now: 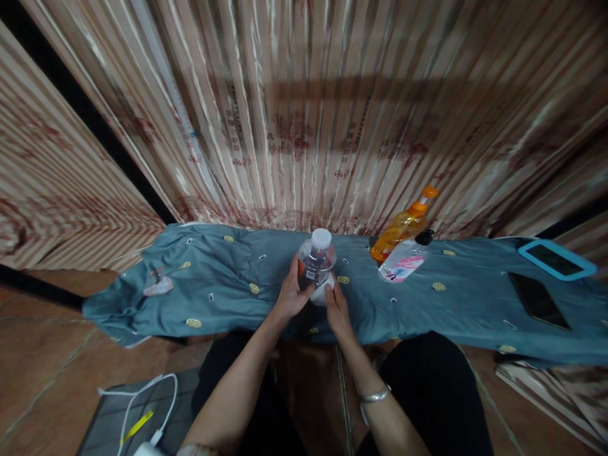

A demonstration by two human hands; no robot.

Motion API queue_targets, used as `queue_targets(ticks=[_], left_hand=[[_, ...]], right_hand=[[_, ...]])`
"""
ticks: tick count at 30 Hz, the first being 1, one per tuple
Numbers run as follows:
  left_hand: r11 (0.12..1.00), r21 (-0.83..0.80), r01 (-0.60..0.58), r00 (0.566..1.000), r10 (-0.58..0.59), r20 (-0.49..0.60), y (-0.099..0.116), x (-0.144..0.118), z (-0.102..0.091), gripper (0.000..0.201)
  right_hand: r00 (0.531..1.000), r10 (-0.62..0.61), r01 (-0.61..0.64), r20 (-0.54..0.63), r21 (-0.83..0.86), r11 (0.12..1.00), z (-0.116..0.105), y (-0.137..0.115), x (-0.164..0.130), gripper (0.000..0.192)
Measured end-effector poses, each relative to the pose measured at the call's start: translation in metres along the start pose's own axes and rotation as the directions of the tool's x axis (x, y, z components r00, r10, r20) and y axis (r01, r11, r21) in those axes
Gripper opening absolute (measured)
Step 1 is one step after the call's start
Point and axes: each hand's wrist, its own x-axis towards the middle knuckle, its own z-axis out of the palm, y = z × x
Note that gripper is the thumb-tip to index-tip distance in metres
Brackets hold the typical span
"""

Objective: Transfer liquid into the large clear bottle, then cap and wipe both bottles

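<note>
A clear plastic bottle [319, 256] with a white cap stands upright or nearly so over the middle of the cloth-covered surface. My left hand [292, 294] is closed around its left side. On the lower right, my right hand [336, 307] pinches a white tissue or cloth [323, 291] that lies against the bottle. Behind my fingers the bottle's lower part is hidden, and I cannot tell whether its base touches the surface.
Right of the bottle stand an orange pump bottle [399, 231] and a clear black-topped bottle [405, 259]. Farther right lie a blue-framed tablet [557, 259] and a dark phone [539, 301]. A crumpled pale item [159, 285] rests leftward on the teal cloth [228, 272]. Striped curtains [294, 114] hang behind.
</note>
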Motion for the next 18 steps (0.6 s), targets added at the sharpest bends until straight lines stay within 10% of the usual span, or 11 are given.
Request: queue_targets(ticks=[8,18], left_hand=[[0.996,-0.074,-0.043,0.984,0.029,-0.176,0.005,-0.006,0.002,0.087],[0.995,-0.095,-0.042,0.998,0.037,-0.049,0.002,-0.003,-0.002,0.089]], right_hand=[[0.916,-0.398,0.401,0.053,-0.099,0.911,0.004,-0.068,0.015,0.055],[0.999,-0.023,0.024,0.041,-0.023,0.999,0.007,0.017,0.009,0.074]])
